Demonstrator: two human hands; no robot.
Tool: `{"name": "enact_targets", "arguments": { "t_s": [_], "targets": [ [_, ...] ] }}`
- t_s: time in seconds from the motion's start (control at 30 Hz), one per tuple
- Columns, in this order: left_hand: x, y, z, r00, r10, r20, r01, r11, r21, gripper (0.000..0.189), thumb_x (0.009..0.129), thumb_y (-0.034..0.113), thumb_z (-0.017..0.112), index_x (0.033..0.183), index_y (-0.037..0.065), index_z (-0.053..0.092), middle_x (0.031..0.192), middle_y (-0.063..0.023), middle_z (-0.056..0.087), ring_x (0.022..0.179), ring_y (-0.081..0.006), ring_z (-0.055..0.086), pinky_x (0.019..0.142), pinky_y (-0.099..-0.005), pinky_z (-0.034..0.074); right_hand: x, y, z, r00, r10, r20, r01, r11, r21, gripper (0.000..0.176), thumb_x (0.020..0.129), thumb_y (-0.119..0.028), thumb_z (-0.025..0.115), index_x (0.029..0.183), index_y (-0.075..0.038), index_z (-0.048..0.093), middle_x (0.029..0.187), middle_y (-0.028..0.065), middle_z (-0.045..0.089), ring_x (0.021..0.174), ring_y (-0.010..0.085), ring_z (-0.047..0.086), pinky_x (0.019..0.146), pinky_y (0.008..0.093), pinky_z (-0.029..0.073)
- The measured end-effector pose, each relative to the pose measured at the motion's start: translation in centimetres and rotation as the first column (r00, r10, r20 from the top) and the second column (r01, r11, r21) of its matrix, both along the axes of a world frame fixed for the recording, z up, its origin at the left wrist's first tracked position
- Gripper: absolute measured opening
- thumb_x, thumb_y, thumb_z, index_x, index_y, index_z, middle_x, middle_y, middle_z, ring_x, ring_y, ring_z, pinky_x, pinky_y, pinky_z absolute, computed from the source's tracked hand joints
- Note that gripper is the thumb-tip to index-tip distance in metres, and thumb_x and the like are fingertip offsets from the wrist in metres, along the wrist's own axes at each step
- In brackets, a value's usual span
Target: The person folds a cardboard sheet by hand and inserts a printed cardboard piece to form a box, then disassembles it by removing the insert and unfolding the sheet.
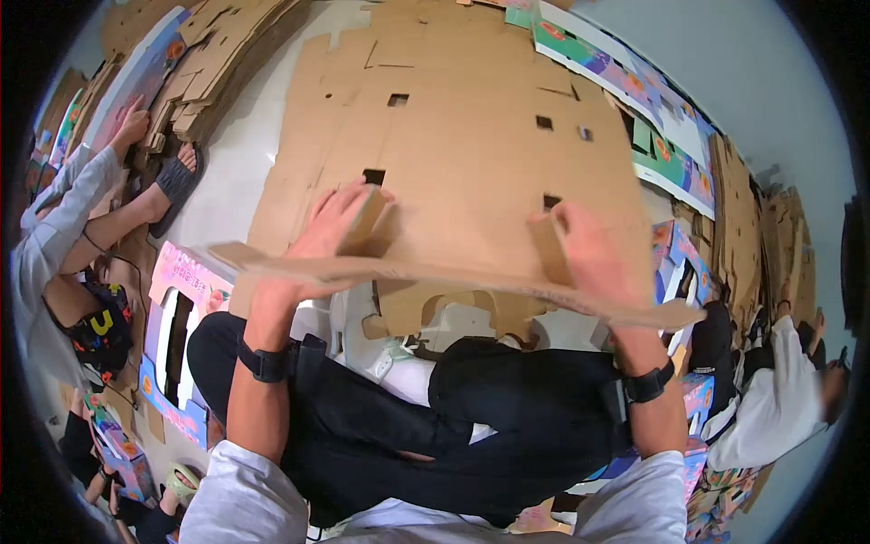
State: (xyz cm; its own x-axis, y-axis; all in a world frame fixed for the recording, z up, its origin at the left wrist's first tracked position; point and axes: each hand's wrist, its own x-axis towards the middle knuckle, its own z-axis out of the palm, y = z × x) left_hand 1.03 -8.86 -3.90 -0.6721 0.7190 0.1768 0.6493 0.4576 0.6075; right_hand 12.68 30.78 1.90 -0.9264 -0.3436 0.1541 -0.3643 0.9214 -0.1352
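A large brown cardboard sheet (471, 136) with several square cut-outs stretches away in front of my lap. Its near edge strip (435, 272) is raised and slightly blurred. Closed over the sheet's left side, my left hand (326, 227) has its fingers against a small upright flap (365, 218), close to one cut-out. On the right, my right hand (594, 258) is curled around a matching flap (547, 245); motion blurs it somewhat. Both wrists pass behind or under the raised strip, which hides part of each hand.
Stacked flat cardboard (227, 54) lies at the upper left. Printed colourful boxes stand left (177, 344) and right (680, 263); printed sheets (625, 82) lie at the upper right. People sit on both sides, one with a sandalled foot (179, 181) near the sheet.
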Motion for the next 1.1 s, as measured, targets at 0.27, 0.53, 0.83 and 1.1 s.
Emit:
{"name": "enact_targets", "arguments": {
  "t_s": [0.27,0.53,0.83,1.1],
  "targets": [
    [0.7,0.6,2.4,0.999,0.008,0.042,-0.006,0.998,-0.07,0.081,0.076,0.043,0.088,0.144,0.009,0.059,0.146,-0.0184,0.052,0.145,-0.0432,0.045,0.127,-0.0534,0.033,0.2,-2.5,0.5,0.978,0.093,0.185,-0.076,0.993,-0.095,0.079,0.089,-0.029,0.078,0.16,-0.01,0.051,0.113,0.0192,0.053,0.11,0.0395,0.058,0.099,0.0462,0.05],
    [1.5,0.4,7.5,0.998,0.053,-0.043,-0.056,0.996,-0.072,0.075,0.077,0.032,0.086,0.144,0.011,0.06,0.148,-0.0225,0.05,0.145,-0.0462,0.042,0.127,-0.0556,0.032,-0.4,-1.7,0.6,0.98,0.099,0.173,-0.083,0.992,-0.097,0.08,0.091,-0.019,0.074,0.166,-0.024,0.048,0.109,0.0169,0.05,0.106,0.0389,0.054,0.102,0.0463,0.047],
    [3.5,0.5,8.0,0.882,0.188,-0.433,-0.226,0.973,-0.038,0.053,0.085,0.001,0.07,0.136,0.015,0.069,0.151,-0.0221,0.049,0.148,-0.0482,0.039,0.131,-0.0607,0.027,-2.5,-1.5,2.8,0.944,0.147,-0.296,-0.091,0.976,0.196,0.077,0.086,-0.004,0.072,0.158,-0.028,0.06,0.105,0.0153,0.052,0.109,0.036,0.056,0.118,0.0542,0.043],
    [2.8,0.6,7.6,0.913,0.169,-0.372,-0.212,0.974,-0.079,0.068,0.083,0.0,0.071,0.148,0.017,0.065,0.16,-0.0186,0.048,0.156,-0.0403,0.039,0.132,-0.0556,0.027,-0.4,-2.7,2.5,0.975,0.028,-0.219,-0.01,0.997,0.079,0.084,0.084,-0.004,0.076,0.162,-0.029,0.055,0.116,0.0177,0.055,0.118,0.0368,0.057,0.121,0.0584,0.041]
  ]
}}
